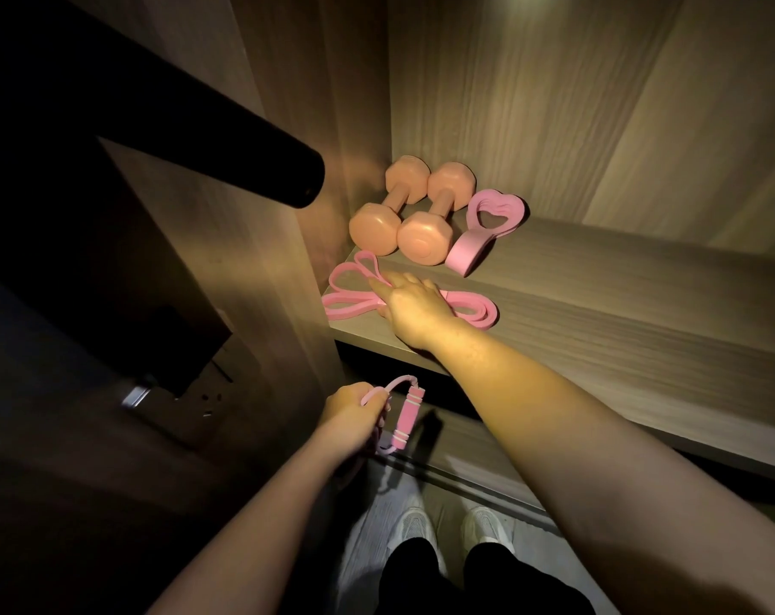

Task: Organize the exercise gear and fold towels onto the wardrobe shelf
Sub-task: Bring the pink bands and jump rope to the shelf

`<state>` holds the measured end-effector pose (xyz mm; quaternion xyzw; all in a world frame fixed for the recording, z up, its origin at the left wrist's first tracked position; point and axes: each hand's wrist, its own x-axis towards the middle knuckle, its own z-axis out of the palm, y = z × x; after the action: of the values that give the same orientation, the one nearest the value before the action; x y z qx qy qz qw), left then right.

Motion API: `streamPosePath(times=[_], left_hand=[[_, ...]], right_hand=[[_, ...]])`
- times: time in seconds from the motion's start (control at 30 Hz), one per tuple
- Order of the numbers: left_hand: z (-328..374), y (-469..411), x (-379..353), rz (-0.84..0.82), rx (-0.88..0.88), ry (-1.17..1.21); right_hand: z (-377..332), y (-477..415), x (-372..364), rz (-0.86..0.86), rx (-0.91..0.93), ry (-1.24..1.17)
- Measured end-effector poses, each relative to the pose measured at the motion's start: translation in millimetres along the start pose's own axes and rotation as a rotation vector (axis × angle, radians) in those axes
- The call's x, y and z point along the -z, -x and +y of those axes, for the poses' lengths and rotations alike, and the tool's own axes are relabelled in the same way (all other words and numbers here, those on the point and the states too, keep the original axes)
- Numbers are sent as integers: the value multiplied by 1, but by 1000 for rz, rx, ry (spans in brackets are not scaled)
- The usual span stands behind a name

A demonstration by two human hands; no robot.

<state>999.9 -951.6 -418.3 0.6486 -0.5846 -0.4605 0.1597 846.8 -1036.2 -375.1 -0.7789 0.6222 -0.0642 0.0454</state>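
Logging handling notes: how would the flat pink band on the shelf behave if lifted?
The flat pink band lies in loose loops, so probably floppy, sagging when lifted. Thin strip: likely light. Lying flat, it should not roll.

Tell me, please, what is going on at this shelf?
A person is stocking a wardrobe shelf with exercise gear. The right hand rests on a pink resistance band near the shelf's front edge. The left hand grips a pink handled pull rope below it. Two dumbbells and a heart-shaped trainer lie behind the band.
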Motion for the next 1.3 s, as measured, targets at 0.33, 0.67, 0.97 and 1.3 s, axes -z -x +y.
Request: streamPosePath(times=[0.33, 0.67, 0.97, 1.3], left_hand=[[7, 28, 4, 5, -53, 58], [32, 73, 25, -29, -159, 88], [36, 153, 10, -255, -349, 251], [11, 188, -16, -109, -105, 559]], right_hand=[[27, 64, -3, -90, -142, 19], [16, 117, 12, 69, -110, -311], [8, 250, 3, -59, -584, -1319], [16, 309, 37, 171, -772, -1485]])
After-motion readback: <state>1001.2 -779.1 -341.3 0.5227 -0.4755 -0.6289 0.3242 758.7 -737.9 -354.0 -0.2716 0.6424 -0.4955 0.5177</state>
